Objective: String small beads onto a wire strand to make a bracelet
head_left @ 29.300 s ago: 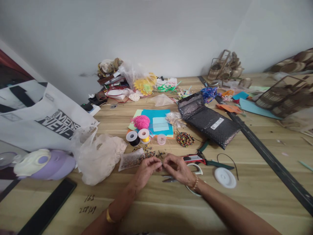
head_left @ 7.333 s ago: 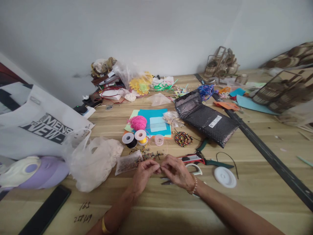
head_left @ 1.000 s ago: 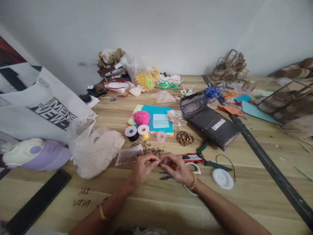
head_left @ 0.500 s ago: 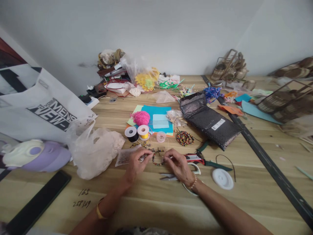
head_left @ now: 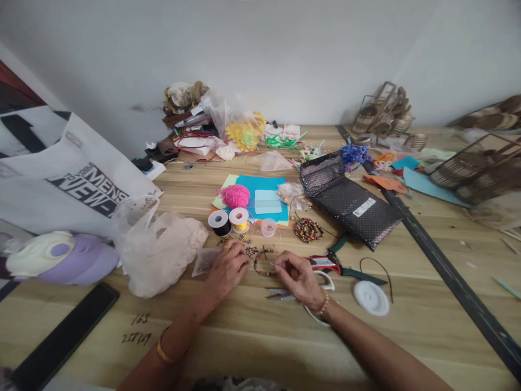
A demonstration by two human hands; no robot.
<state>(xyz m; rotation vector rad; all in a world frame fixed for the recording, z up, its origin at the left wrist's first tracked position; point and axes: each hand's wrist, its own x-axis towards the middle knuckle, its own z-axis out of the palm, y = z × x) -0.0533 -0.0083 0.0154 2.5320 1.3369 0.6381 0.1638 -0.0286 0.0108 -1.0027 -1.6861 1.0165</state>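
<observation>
My left hand [head_left: 228,267] is over the edge of a clear bag of small pieces [head_left: 202,262], beside loose beads and charms [head_left: 251,251]. Its fingers are bent down and drawn together; whatever is at the tips is hidden. Close by on the right, a beaded bracelet [head_left: 256,266] of dark and coloured beads lies in a curve on the table. My right hand [head_left: 300,278] has thumb and forefinger pinched at the bracelet's right end, but what they grip is too small to make out. Beneath this hand are the scissors [head_left: 280,294], partly covered.
Behind the hands are black [head_left: 220,222] and yellow [head_left: 239,219] thread spools, pink yarn [head_left: 235,196] and coiled beads [head_left: 308,230]. A red cutter [head_left: 325,263], white spool [head_left: 370,297] and black bubble mailer [head_left: 352,203] lie right; a plastic bag [head_left: 158,255] and phone [head_left: 67,336] left.
My left hand has moved left and away from the bracelet to the loose beads, its fingers turning downward. My right hand has barely moved and keeps its pinch.
</observation>
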